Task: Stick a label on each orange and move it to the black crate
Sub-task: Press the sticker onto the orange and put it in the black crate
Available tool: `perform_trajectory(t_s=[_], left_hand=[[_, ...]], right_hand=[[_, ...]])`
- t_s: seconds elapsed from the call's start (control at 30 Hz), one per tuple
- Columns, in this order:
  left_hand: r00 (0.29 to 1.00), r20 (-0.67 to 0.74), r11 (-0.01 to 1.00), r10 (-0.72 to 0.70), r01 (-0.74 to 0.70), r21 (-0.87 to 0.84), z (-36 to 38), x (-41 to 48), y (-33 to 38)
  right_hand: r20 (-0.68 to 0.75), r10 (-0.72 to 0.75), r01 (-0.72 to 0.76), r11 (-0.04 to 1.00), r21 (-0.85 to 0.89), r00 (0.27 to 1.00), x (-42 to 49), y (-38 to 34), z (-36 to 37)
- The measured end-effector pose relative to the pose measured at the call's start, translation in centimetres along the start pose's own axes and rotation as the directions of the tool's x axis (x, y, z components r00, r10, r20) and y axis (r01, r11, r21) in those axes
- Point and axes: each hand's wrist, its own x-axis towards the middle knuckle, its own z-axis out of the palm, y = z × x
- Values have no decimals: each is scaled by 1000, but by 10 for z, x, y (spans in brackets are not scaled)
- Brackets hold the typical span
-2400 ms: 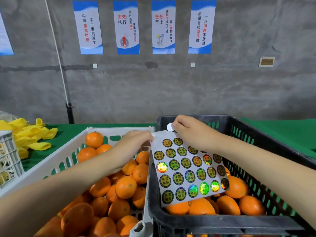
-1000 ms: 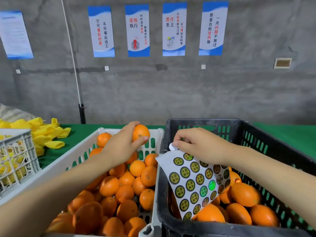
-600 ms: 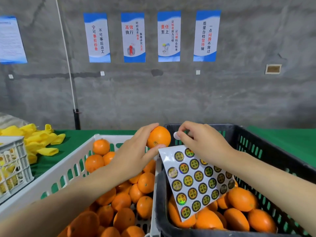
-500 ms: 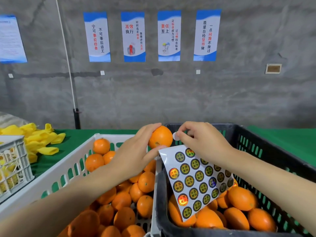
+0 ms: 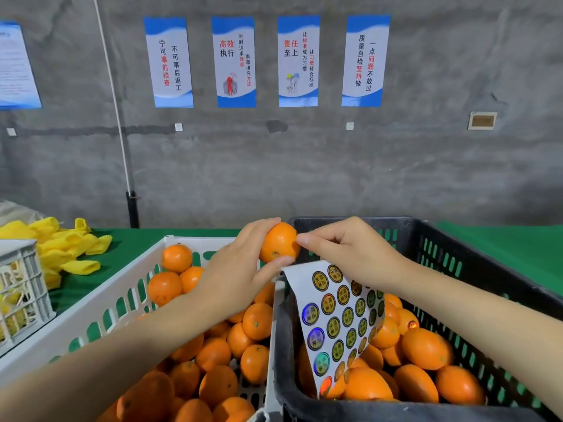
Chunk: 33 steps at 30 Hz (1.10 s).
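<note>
Fingers (image 5: 259,226) of the left hand (image 5: 234,269) curl round an orange (image 5: 278,242), right at the black crate's (image 5: 426,412) far left corner. Right hand (image 5: 350,254) fingers press its side and also hold the sticker sheet (image 5: 335,315), which hangs down into the crate. White crate (image 5: 61,330) sits just left, full of oranges (image 5: 259,321).

Single head-worn wide-angle view, looking forward and slightly down. Sits close above the near rims of a white crate (image 5: 91,303) and the black crate (image 5: 396,411), side by side on the green bench (image 5: 502,248). Faces a grey wall (image 5: 304,166) just behind the bench, posters along the top.
</note>
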Motion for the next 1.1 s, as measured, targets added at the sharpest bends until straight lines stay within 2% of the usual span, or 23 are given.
perform_trajectory(t_s=[0.13,0.27,0.37,0.53,0.63,0.77,0.9,1.0,1.1], left_hand=[[999,-14,999,-46,45,-20,1,-1,-2],[999,-12,997,-41,40,-62,2,-1,0],[999,4,995,-36,36,-89,4,-1,2],[990,-20,962,-137,128,-242,12,-3,3],[976,-42,908,-214,183,-377,10,-2,5],[996,56,911,-72,89,-402,8,-4,10],[980,182,881,76,20,-473,11,-5,28],[946,293,927,136,-18,-373,8,-2,36],[958,221,915,185,-86,-393,5,-4,35]], right_hand=[[46,-27,31,997,-66,999,-2,1,4],[-56,-29,21,989,-146,998,-1,1,1],[-45,-9,3,991,-130,999,-2,-1,-1],[-29,17,-20,994,-105,999,-3,-5,-2],[-85,8,-18,994,-112,996,-1,-5,-7],[-271,22,-29,999,-25,962,6,-3,-23],[-200,8,-13,1000,-22,980,4,-11,-21],[-175,30,-48,994,-99,984,3,-12,-14],[-208,77,-129,960,-248,975,3,-7,-12]])
